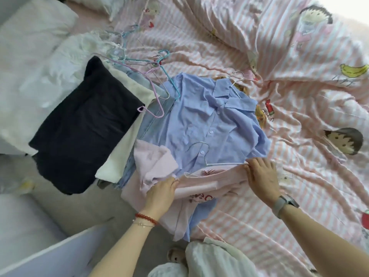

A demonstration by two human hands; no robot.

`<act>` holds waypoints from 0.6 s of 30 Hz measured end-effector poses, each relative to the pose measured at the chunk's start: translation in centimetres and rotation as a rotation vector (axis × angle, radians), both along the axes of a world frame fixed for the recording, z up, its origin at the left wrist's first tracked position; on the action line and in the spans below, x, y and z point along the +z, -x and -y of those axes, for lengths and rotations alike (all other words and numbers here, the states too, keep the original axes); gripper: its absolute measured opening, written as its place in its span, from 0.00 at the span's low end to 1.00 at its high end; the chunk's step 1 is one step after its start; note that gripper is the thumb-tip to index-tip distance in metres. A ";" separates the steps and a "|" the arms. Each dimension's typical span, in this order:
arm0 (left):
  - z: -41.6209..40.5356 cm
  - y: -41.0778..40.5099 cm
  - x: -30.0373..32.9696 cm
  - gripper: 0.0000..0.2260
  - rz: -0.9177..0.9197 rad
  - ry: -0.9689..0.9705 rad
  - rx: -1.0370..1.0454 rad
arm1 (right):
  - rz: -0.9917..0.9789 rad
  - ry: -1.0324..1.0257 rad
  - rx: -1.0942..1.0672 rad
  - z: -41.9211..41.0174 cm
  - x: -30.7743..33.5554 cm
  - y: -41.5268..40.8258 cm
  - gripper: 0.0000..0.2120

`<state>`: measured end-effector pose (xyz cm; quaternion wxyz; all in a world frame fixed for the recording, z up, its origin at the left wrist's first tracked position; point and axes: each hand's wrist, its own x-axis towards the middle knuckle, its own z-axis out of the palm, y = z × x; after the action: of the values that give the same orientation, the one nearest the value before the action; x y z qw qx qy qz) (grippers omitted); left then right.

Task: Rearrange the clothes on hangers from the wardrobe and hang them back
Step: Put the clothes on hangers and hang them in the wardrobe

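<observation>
Bed (299, 96) carries everything; I see no wardrobe. Blue shirt (209, 120) lies hangered. Pink top (199, 182) half-threaded on wire hanger (201, 154): left hand (161, 190) and right hand (261, 176) grip its shoulders. Spare hangers (151, 80) lie loose. Rehanging remains, I judge.

Blue shirt (209, 118) — pink-striped sheet (299, 176)

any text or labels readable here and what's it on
"ec": red letters on the pink top, the rest hidden in folds.
Dark characters by the banana print on the bedsheet: too blurred to read.
Red print near the pink top's neckline: too blurred to read.
Watch face: nothing readable.
</observation>
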<state>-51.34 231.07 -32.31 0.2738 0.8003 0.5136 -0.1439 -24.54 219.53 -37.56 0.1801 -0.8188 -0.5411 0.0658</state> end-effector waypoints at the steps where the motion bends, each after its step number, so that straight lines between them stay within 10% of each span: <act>1: 0.5 1.7 0.5 0.14 -0.018 -0.018 0.049 | 0.007 -0.026 0.053 -1.2 0.4 1.2 0.14; 18: 24.2 35.8 7.2 0.19 0.020 -0.590 1.190 | -0.120 -0.150 1.241 -7.6 11.9 39.3 0.15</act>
<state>-87.11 206.83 -25.09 0.0806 0.4228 0.8833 0.1861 -63.87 227.14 -25.70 0.1952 -0.3322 -0.9078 0.1658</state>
